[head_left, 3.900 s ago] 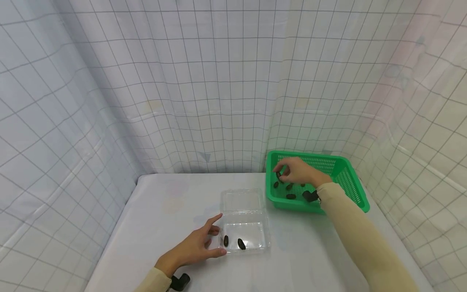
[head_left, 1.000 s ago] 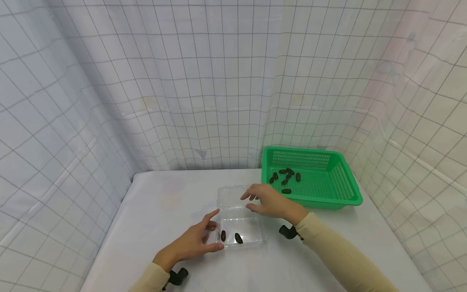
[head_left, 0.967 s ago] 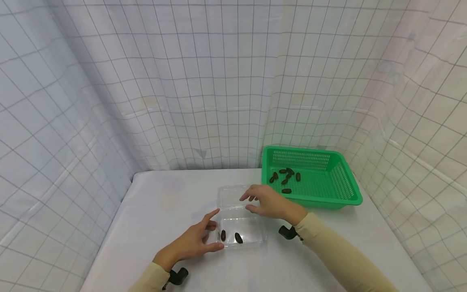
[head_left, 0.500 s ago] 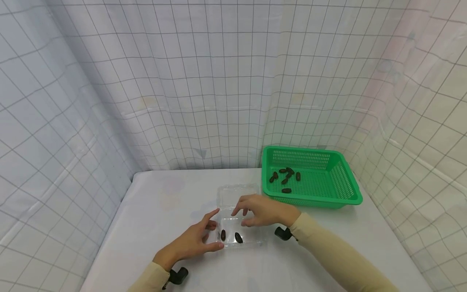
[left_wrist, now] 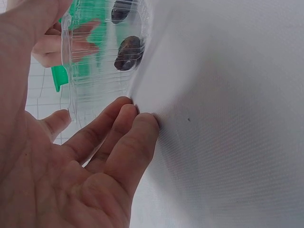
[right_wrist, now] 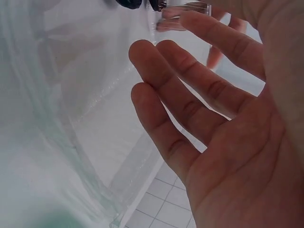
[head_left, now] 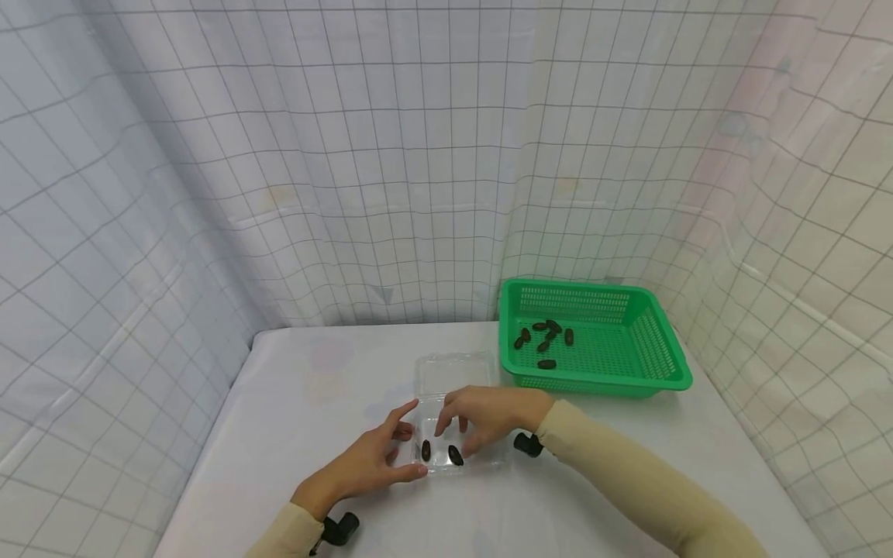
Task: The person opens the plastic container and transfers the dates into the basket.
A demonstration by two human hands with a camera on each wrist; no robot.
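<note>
A clear plastic clamshell box (head_left: 491, 457) lies with its lid (head_left: 453, 372) folded back on the white table. Two dark, oval, wrinkled dates, a left one (head_left: 426, 450) and a right one (head_left: 456, 455), rest near its front wall. My left hand (head_left: 366, 465) is at the box's left side, thumb by the front corner and forefinger by the hinge, fingers relaxed. In the left wrist view, its fingertips (left_wrist: 145, 123) are by the box wall. Over the box hovers my right hand (head_left: 488, 415), thumb and forefinger apart, close to the right date; no held thing shows.
A green plastic basket (head_left: 663, 384) stands behind and right of the box, with several more dates (head_left: 547, 364) on its left part. Grid-patterned white curtains (head_left: 391, 194) enclose the table (head_left: 314, 403) at the back and sides.
Earlier my right hand was in the basket at a date. It came over to the box and has since moved down and forward toward the right date. My left hand stays in place.
</note>
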